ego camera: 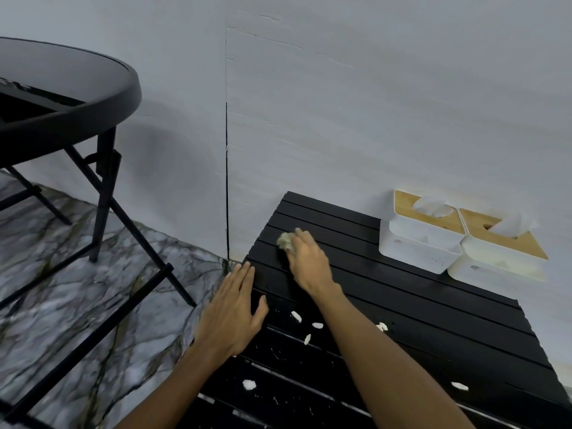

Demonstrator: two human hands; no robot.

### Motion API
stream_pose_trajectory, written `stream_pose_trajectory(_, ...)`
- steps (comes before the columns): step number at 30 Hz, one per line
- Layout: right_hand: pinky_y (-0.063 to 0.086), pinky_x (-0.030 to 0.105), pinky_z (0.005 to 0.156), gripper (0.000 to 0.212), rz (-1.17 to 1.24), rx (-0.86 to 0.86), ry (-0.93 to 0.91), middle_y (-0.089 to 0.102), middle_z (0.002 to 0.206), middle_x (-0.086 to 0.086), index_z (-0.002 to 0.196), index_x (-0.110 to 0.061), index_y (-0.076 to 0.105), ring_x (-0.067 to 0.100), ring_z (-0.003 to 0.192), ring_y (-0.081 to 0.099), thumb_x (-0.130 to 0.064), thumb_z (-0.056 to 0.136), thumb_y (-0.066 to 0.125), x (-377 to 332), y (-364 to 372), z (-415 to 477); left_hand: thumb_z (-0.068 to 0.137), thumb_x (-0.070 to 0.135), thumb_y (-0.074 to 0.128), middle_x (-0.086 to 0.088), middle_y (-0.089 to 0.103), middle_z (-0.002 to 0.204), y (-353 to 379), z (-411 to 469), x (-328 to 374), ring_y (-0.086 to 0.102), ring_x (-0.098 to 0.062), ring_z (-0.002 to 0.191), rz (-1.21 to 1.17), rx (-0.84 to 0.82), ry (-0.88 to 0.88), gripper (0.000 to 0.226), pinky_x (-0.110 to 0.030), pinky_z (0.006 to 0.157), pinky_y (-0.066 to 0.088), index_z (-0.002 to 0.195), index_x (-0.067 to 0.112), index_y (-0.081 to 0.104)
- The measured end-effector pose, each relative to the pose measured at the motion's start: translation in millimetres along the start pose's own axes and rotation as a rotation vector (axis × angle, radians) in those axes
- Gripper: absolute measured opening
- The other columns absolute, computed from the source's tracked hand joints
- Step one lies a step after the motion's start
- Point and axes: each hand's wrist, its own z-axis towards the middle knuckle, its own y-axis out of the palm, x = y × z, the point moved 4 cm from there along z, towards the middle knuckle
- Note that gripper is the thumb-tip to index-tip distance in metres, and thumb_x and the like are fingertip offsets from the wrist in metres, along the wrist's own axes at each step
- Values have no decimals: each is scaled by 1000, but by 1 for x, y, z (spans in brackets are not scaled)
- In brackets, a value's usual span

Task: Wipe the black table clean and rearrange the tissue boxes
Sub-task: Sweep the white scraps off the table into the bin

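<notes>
A low black slatted table (402, 305) stands against the wall. My right hand (308, 261) presses a crumpled pale tissue wad (284, 240) onto the slats near the table's far left corner. My left hand (232, 311) lies flat with fingers spread on the table's left edge. Several small white paper scraps (296, 316) and fine crumbs are scattered over the near slats. Two white tissue boxes with wooden lids stand side by side at the back right, the left box (418, 243) touching the right box (495, 258). Tissues stick up from both.
A round black folding table (62, 97) with metal legs stands to the left on the marble-patterned floor (77, 289). A pale grey wall (340, 103) runs right behind the low table, with a dark vertical seam.
</notes>
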Motion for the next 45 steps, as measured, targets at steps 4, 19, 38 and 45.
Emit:
stream_pose_trajectory(4, 31, 42, 120, 44, 93, -180, -277, 44, 156, 7, 145, -10, 50, 21, 150, 30, -26, 104, 52, -36, 15, -4, 95, 37, 32, -11, 18, 160, -4, -4, -4, 20, -20, 147, -77, 44, -130, 69, -28, 117, 18, 153, 6, 13)
stream_pose_trajectory(19, 59, 39, 83, 27, 581, 48, 198, 75, 106, -1, 110, -24, 73, 21, 89, 71, -44, 99, 58, 58, -116, -51, 97, 9, 37, -15, 22, 158, -10, -7, -4, 35, -31, 140, -169, 8, -126, 58, -41, 110, 34, 151, 2, 19)
stream_pose_trajectory(38, 36, 28, 116, 43, 41, -141, -116, 48, 152, -9, 144, -25, 53, 8, 143, 40, -38, 103, 53, 82, -89, -178, 98, 14, 43, -10, 27, 157, 4, -8, -5, 16, -26, 148, -3, -105, 82, 51, -41, 121, 11, 148, 8, 35)
stream_pose_trajectory(45, 55, 23, 80, 18, 489, -127, 83, 74, 104, -6, 108, -19, 74, 3, 93, 69, -28, 100, 61, 71, -125, -197, 104, 28, 30, 2, 11, 160, -3, -35, 6, 3, -18, 149, -64, -194, 115, 50, -35, 121, 3, 152, 16, 24)
